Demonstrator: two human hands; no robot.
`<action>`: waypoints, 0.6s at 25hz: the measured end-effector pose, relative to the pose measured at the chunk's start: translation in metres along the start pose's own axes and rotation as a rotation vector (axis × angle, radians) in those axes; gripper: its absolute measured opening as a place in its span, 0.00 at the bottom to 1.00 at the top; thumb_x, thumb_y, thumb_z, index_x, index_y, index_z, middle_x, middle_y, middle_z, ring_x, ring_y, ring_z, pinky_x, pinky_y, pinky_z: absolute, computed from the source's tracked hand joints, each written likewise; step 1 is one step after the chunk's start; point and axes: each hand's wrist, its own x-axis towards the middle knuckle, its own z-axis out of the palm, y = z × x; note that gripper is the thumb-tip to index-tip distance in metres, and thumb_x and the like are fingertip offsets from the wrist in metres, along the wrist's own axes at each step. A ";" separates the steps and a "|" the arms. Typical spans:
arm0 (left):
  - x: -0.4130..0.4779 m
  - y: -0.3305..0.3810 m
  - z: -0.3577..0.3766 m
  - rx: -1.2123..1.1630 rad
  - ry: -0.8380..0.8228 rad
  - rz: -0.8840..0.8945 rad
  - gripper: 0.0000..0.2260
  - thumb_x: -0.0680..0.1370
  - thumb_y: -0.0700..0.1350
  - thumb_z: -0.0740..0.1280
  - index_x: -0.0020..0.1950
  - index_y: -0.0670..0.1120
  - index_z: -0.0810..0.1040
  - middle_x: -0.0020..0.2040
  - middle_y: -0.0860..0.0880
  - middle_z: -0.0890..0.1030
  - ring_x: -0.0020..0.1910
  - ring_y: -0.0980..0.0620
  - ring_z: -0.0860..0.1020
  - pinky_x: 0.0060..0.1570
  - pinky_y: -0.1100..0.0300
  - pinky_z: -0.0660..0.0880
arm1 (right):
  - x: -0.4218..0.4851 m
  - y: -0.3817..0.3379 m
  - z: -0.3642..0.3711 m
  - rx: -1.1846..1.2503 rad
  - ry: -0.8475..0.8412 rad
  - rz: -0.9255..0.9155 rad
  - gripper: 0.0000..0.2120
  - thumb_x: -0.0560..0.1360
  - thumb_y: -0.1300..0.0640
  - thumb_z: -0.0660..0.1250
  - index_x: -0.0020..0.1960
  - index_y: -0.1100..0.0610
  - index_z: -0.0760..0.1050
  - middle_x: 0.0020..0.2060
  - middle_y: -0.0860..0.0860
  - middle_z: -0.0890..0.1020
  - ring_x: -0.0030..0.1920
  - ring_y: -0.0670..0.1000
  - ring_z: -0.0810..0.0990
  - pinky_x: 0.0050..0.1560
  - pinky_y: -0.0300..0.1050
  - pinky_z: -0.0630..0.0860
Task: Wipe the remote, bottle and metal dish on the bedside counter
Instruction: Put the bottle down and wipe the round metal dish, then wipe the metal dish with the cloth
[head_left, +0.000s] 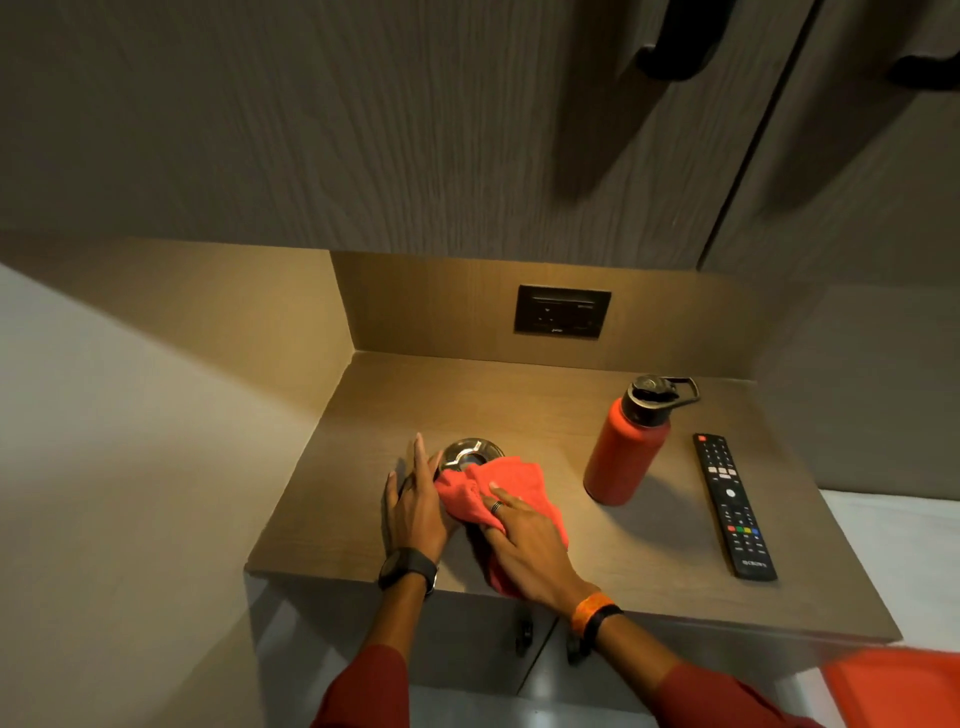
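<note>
**Dish wipe in hand; bottle and remote stand apart**

Sleeves in dark red enter at the bottom edge, nearest the lens, one to each forearm.

Counter (649, 561): wood-grain top in a lit alcove, a dark socket plate (562, 310) on its back panel. All three task items sit on it.

Bottle (626, 452): red, upright, dark cap with loop handle, right of centre and well apart from the work.

Remote (733, 506): black, flat, just right of the bottle, near the counter's right side.

Cloth (511, 499): red, bunched over the near side of the dish.

Right hand (530, 545): fingers curled down on the cloth, gripping and pressing it.

Left hand (415, 506): fingers spread wide and flat on the counter, against the dish's left side, bracing it; nothing gripped.

Dish (470, 453): small, round, metal, left of centre; far rim visible, the rest under cloth.

Risks, as judged: a light dish may skid or tip under a hard stroke if the brace lifts. A wide sweep rightward could topple the bottle onto the remote.
</note>
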 end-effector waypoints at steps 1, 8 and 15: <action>0.000 0.001 0.000 0.010 -0.001 0.029 0.54 0.69 0.56 0.75 0.80 0.52 0.37 0.74 0.49 0.72 0.76 0.49 0.66 0.79 0.46 0.53 | -0.005 0.000 -0.005 0.037 0.003 0.047 0.14 0.80 0.56 0.60 0.63 0.52 0.77 0.65 0.54 0.81 0.66 0.56 0.76 0.66 0.52 0.71; -0.058 0.049 -0.018 -0.626 0.051 0.075 0.32 0.72 0.43 0.70 0.75 0.56 0.63 0.71 0.52 0.74 0.70 0.50 0.74 0.64 0.65 0.73 | -0.034 0.001 -0.066 1.370 0.178 0.454 0.15 0.71 0.58 0.68 0.56 0.59 0.83 0.55 0.63 0.85 0.55 0.61 0.83 0.62 0.56 0.79; -0.145 0.175 0.020 -0.807 -0.222 0.203 0.17 0.76 0.44 0.72 0.65 0.54 0.78 0.62 0.53 0.79 0.64 0.56 0.77 0.63 0.63 0.74 | -0.147 0.047 -0.122 1.716 0.170 0.436 0.18 0.77 0.59 0.64 0.66 0.64 0.77 0.60 0.65 0.83 0.57 0.61 0.84 0.60 0.58 0.82</action>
